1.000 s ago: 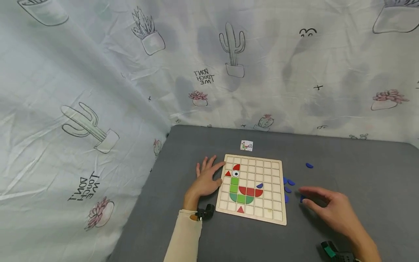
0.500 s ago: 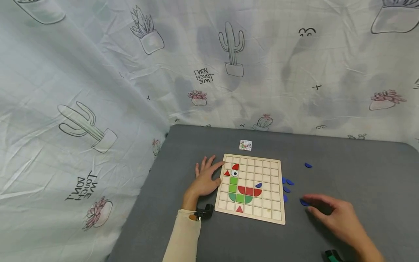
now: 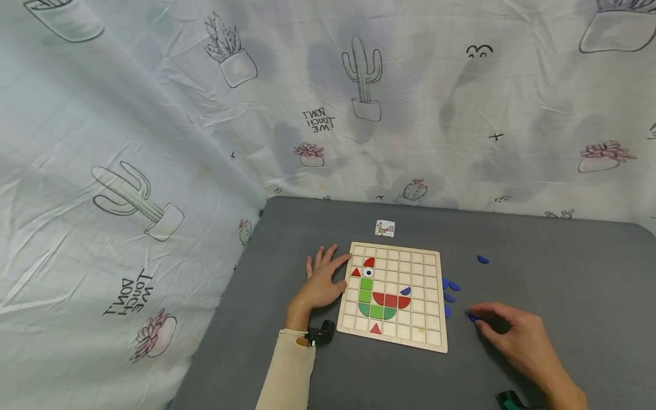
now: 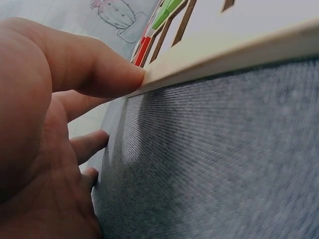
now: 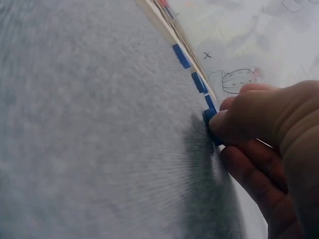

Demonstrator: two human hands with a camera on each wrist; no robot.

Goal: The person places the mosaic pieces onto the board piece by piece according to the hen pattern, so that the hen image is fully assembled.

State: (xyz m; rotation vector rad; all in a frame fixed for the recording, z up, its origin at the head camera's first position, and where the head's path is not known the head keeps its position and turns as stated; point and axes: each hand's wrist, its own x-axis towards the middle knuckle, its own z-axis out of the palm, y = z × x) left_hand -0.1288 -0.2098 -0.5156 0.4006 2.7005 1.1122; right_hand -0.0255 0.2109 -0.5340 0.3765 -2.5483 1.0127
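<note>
My left hand [image 3: 322,286] rests spread at the left edge of a light wooden grid board [image 3: 425,336]. In the left wrist view the thumb [image 4: 122,79] touches the board's side. My right hand [image 3: 517,336] pinches a blue leaf-shaped puzzle piece [image 3: 472,318] between thumb and fingers, low over the table right of the board. In the right wrist view the thumb covers part of that blue piece [image 5: 208,117]. On the board lie red, green and eye-marked pieces in a bird-like figure, with one blue piece [image 3: 406,291] above the red row.
Several loose blue pieces [image 3: 449,297] lie along the board's right edge, and one blue piece [image 3: 483,259] sits farther back. A small pattern card [image 3: 385,228] lies behind the board. A printed cloth [image 3: 435,114] hangs behind and left of the grey table [image 3: 302,222].
My right hand has shifted a little at the blue piece, which has turned and now shows less between the fingers. The left hand stays at the board's edge.
</note>
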